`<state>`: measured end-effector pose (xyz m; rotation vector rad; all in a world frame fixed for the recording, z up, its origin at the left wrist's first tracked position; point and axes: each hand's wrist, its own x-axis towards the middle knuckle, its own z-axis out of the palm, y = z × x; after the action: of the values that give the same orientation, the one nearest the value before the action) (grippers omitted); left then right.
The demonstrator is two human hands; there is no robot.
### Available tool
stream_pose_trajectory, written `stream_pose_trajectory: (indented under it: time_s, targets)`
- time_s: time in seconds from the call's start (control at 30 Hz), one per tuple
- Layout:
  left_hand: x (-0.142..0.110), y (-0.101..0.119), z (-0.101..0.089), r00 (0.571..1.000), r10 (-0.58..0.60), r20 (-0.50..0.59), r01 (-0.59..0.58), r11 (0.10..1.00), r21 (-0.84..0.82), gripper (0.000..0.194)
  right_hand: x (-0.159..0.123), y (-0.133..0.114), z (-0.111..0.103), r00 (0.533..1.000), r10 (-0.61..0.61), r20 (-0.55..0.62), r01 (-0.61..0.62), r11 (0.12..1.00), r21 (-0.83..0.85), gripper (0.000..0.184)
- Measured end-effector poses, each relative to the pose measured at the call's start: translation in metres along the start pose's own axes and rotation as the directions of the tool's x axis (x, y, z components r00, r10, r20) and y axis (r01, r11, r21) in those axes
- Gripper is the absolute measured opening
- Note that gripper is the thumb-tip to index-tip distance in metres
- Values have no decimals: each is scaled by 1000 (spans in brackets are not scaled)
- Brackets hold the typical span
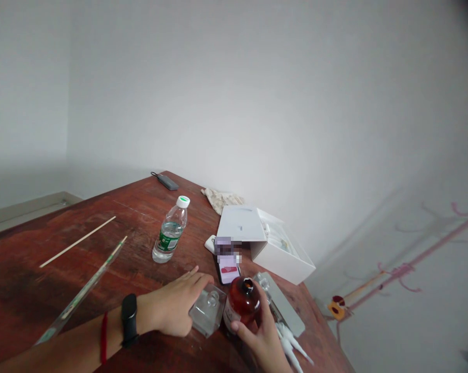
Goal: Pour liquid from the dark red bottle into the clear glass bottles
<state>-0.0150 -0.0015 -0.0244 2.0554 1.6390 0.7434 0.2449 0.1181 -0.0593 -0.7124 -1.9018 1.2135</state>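
My left hand (pixel 179 303), with a black band and a red string at the wrist, is closed against the left side of a clear, square glass bottle (pixel 206 315) with a small round neck. Some of its fingertips are hidden. Right beside that, a round amber bottle (pixel 242 300) stands upright with an open dark mouth and a pale label. My right hand (pixel 261 336) wraps round its right side, thumb across the front. Behind the two bottles lies a phone (pixel 229 272) with a lit screen.
A part-full water bottle (pixel 169 233) stands left of the phone. Farther back are a white box (pixel 284 254), a cloth (pixel 220 199) and a grey device (pixel 166 181). Thin sticks (pixel 78 242) lie left. White pointed pieces (pixel 290 344) and a grey flat panel (pixel 286 308) lie right.
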Motion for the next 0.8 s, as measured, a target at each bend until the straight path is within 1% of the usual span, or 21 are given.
stream_pose_trajectory:
  time_s: [0.13, 0.23, 0.3, 0.4, 0.5, 0.63, 0.8]
  targets:
    - [1, 2, -1, 1000, -15, 22, 15, 1000, 4, 97, 1, 1, -4, 1000, -8, 16, 8, 1000, -3, 99]
    - [1, 1, -1, 999, -24, 37, 24, 1000, 8, 98, 3, 5, -10, 999, -8, 34, 10, 997, -79, 97]
    - [1, -1, -1, 998, -35, 48, 35, 999, 12, 99, 4, 7, -13, 1000, -9, 26, 12, 992, -123, 97]
    - [1, -5, 0, 999, -28, 45, 28, 1000, 11, 101, 3, 8, -11, 999, -34, -16, 32, 993, -118, 97]
    - [1, -6, 2, 999, -13, 34, 12, 1000, 11, 102, 2, 6, -7, 999, -33, -26, 30, 993, -118, 97]
    - [1, -4, 1, 999, -27, 32, 26, 999, 32, 104, 2, 0, -6, 1000, -26, -13, 25, 993, -118, 98]
    - [1, -2, -1, 998, -29, 55, 26, 999, 46, 103, 2, -4, -7, 999, -42, 2, 42, 986, -160, 94]
